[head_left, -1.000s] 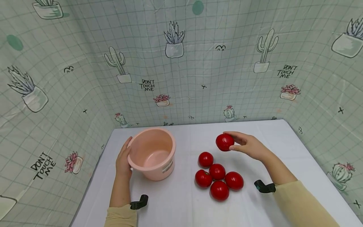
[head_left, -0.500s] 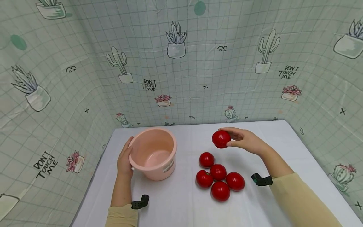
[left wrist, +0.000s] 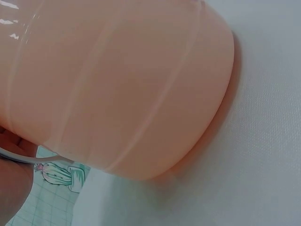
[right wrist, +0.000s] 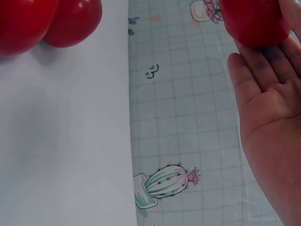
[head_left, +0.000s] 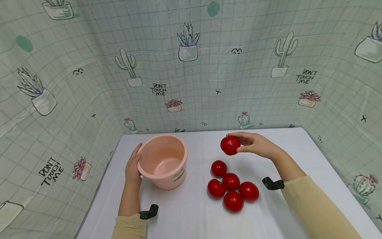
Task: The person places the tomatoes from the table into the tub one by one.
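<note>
A pink plastic bucket point(head_left: 170, 183) stands on the white table, its mouth tilted toward the head camera. My left hand point(head_left: 132, 169) grips its left side near the rim. In the left wrist view, the bucket wall point(left wrist: 131, 84) fills most of the frame, and part of the hand point(left wrist: 14, 188) shows beside a thin pale handle point(left wrist: 42, 159). Between thumb and fingers, my right hand point(head_left: 258, 145) holds a red tomato point(head_left: 229, 145) above the table. The right wrist view shows that tomato point(right wrist: 257, 21) against the fingers, palm side visible.
Several red tomatoes lie clustered at mid-table, among them a rear one point(head_left: 219, 168) and a front one point(head_left: 233, 201). The white tabletop point(head_left: 185, 212) ends at a cactus-print cloth point(head_left: 203, 109) on the back and sides. Dark wrist cameras point(head_left: 273, 183) sit at both sleeves.
My right hand has moved left and slightly up with the tomato, a little nearer the bucket. My left hand keeps its hold on the bucket. The whole head view has shifted slightly.
</note>
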Demonstrator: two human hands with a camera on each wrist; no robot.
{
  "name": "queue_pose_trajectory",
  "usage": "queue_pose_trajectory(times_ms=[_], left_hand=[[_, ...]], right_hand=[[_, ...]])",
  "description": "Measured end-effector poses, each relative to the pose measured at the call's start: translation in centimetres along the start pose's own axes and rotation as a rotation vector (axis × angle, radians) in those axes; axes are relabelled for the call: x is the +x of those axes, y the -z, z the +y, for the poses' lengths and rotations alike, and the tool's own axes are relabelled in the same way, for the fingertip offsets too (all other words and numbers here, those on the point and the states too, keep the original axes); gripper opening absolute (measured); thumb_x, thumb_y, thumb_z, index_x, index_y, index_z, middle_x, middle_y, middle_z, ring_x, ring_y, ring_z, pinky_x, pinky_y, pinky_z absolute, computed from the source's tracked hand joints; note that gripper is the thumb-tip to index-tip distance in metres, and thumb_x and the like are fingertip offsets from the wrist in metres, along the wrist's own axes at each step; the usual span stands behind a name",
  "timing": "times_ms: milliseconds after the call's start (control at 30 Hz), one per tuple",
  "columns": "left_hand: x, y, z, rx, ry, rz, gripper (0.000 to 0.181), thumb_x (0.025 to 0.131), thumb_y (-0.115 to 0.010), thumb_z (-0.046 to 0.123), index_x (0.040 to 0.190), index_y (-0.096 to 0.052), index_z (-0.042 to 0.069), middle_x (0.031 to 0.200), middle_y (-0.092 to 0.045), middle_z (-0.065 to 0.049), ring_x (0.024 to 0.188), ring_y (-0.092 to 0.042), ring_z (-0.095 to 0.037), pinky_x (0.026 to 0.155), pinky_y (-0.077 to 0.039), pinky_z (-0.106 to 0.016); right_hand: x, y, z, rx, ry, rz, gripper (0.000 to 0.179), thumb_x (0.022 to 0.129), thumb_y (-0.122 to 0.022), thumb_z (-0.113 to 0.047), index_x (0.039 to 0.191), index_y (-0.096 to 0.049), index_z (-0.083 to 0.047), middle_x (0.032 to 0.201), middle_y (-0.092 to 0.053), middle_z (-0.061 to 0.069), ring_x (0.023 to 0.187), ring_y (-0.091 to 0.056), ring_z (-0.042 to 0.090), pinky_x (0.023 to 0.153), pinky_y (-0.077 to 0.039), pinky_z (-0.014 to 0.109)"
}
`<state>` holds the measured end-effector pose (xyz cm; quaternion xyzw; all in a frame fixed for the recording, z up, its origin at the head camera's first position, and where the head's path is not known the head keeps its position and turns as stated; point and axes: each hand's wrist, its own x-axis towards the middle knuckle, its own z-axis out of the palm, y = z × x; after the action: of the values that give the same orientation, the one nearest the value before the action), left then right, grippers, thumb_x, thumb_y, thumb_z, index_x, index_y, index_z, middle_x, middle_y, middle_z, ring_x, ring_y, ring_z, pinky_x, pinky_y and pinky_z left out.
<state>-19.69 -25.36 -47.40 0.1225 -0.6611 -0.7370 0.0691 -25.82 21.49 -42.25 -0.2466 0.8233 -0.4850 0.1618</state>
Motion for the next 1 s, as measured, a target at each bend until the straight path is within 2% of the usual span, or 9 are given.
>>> queue_pose_trajectory(times_ms=[167,400,600,767,1000], left_hand=[[0.1,-0.1,0.0,0.002,0.006,0.005,0.044,0.105,-0.036,0.028,0.146,-0.045,0.041,0.158,-0.037,0.013,0.146,-0.032,-0.007,0.12,-0.03,-0.036],[0.1,-0.1,0.0,0.0,0.012,0.005,0.044,0.105,-0.037,0.029,0.146,-0.045,0.041,0.156,-0.038,0.019,0.146,-0.031,-0.005,0.12,-0.03,-0.035],[0.2,0.0,-0.2,-0.01,0.005,0.003,0.044,0.105,-0.038,0.03,0.146,-0.045,0.04,0.158,-0.036,0.015,0.146,-0.031,-0.006,0.121,-0.029,-0.035],[0.3,0.2,-0.2,-0.009,-0.008,0.002,0.044,0.105,-0.037,0.028,0.146,-0.046,0.039,0.157,-0.038,0.017,0.146,-0.031,-0.005,0.121,-0.028,-0.035],[0.3,0.3,-0.3,-0.003,-0.008,0.003,0.044,0.104,-0.037,0.028,0.145,-0.047,0.041,0.155,-0.04,0.019,0.146,-0.031,-0.005,0.121,-0.028,-0.036]], right_hand=[[0.4,0.0,-0.4,-0.009,0.008,-0.022,0.054,0.091,-0.071,-0.032,0.141,-0.052,-0.036,0.138,-0.061,-0.002,0.129,-0.056,0.024,0.1,-0.049,0.039],[1.4,0.1,-1.0,0.001,0.003,-0.047,0.055,0.089,-0.073,-0.032,0.14,-0.053,-0.035,0.136,-0.062,-0.002,0.13,-0.055,0.028,0.103,-0.048,0.05],[2.5,0.1,-1.5,0.02,0.017,-0.089,0.055,0.089,-0.073,-0.031,0.14,-0.053,-0.035,0.138,-0.061,-0.002,0.129,-0.056,0.026,0.101,-0.05,0.045],[3.4,0.0,-2.3,0.038,0.045,-0.136,0.055,0.09,-0.072,-0.027,0.142,-0.053,-0.031,0.139,-0.06,0.0,0.124,-0.059,0.024,0.097,-0.052,0.039],[4.8,-0.5,-3.9,0.054,0.042,-0.19,0.055,0.09,-0.072,-0.027,0.142,-0.053,-0.031,0.143,-0.057,-0.001,0.132,-0.053,0.025,0.099,-0.052,0.042]])
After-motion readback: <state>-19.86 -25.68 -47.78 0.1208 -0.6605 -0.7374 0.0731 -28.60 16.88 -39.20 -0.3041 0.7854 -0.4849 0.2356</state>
